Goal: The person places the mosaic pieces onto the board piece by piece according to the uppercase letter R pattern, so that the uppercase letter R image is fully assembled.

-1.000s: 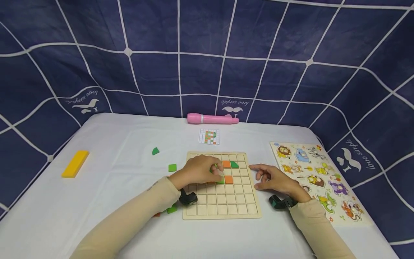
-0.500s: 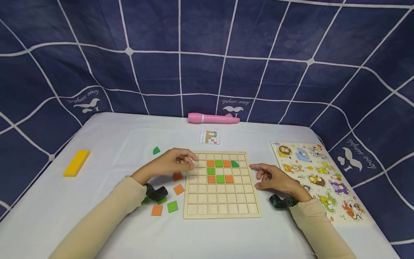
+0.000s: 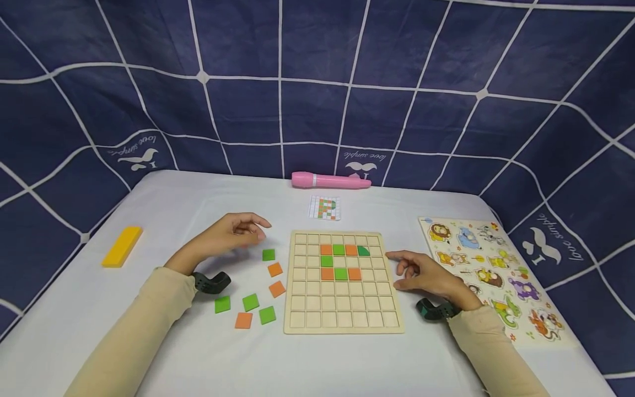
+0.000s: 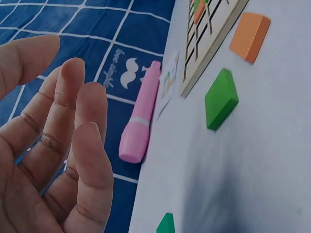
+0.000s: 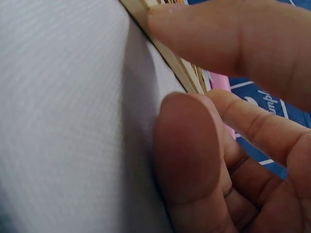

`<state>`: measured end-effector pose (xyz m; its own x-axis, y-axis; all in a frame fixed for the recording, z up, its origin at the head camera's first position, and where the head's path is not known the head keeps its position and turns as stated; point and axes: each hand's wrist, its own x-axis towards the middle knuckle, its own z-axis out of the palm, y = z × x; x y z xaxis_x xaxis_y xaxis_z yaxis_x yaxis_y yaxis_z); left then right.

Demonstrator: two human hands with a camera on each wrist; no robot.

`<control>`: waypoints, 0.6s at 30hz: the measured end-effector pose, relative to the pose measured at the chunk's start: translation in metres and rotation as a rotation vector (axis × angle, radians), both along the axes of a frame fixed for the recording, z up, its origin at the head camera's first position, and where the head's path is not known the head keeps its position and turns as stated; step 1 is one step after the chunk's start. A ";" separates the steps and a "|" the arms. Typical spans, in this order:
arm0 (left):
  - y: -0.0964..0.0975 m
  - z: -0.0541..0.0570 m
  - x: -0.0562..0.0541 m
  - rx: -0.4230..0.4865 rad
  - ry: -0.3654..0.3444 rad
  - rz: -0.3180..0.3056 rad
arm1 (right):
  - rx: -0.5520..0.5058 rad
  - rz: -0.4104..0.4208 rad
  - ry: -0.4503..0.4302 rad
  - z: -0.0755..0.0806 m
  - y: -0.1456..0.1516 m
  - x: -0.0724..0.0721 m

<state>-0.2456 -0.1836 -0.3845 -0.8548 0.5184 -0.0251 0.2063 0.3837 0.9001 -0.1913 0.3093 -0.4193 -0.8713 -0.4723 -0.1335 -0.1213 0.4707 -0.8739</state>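
Note:
My left hand [image 3: 223,240] hovers over the table left of the wooden grid board [image 3: 319,320], fingers loosely bent and holding nothing. Just right of its fingertips lies a green square tile [image 3: 268,255]. A dark green quarter-round piece [image 4: 166,225] shows below the hand in the left wrist view; the hand hides it in the head view. My right hand [image 3: 424,274] rests at the board's right edge, thumb and forefinger touching the rim. Orange and green squares, including a green tile [image 3: 340,274], sit in the upper grid with a dark green quarter-round [image 3: 364,251].
Several loose orange and green tiles lie left of the board, among them an orange one [image 3: 243,320]. A pattern card [image 3: 324,208] and pink microphone-shaped object [image 3: 329,181] lie behind. A yellow block [image 3: 122,247] is far left, an animal puzzle board [image 3: 488,275] right.
My left hand has let go of a green tile in the grid and moved left, off the board, to above the table. The right hand has stayed at the board's edge.

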 end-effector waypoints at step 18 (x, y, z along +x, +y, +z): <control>-0.032 -0.017 -0.020 -0.065 0.032 0.200 | -0.015 0.014 0.020 0.000 0.000 0.001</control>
